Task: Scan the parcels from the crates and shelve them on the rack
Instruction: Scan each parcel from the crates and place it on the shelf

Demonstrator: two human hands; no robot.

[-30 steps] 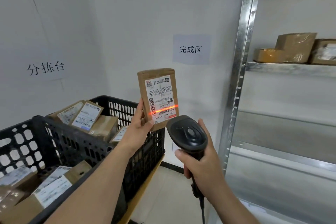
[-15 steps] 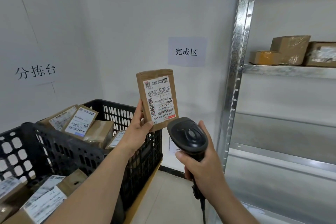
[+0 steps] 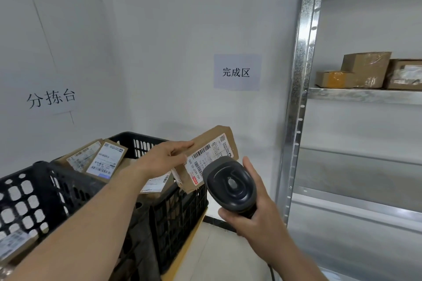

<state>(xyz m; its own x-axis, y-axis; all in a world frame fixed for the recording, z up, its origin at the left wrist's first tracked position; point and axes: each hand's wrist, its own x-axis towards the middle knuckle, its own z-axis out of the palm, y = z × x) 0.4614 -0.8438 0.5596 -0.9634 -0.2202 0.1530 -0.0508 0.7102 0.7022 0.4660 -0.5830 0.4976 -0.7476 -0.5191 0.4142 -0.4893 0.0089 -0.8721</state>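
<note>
My left hand (image 3: 165, 157) holds a flat brown parcel (image 3: 210, 155) with a white label, tipped on its side above the far black crate (image 3: 178, 207). My right hand (image 3: 255, 217) grips a dark handheld scanner (image 3: 229, 186) just below and in front of the parcel, covering its lower right corner. More labelled parcels (image 3: 100, 159) lie in the crates. The metal rack (image 3: 299, 107) stands to the right, with three brown parcels (image 3: 365, 70) on its upper shelf.
A nearer black crate (image 3: 29, 194) with parcels sits at the lower left. Paper signs (image 3: 236, 72) hang on the white wall. The rack's middle shelf (image 3: 356, 207) is bare metal. Pale floor shows between crates and rack.
The scan line on the label has gone out. My left hand turned the parcel from upright to sideways and lowered it. The scanner stayed in my right hand.
</note>
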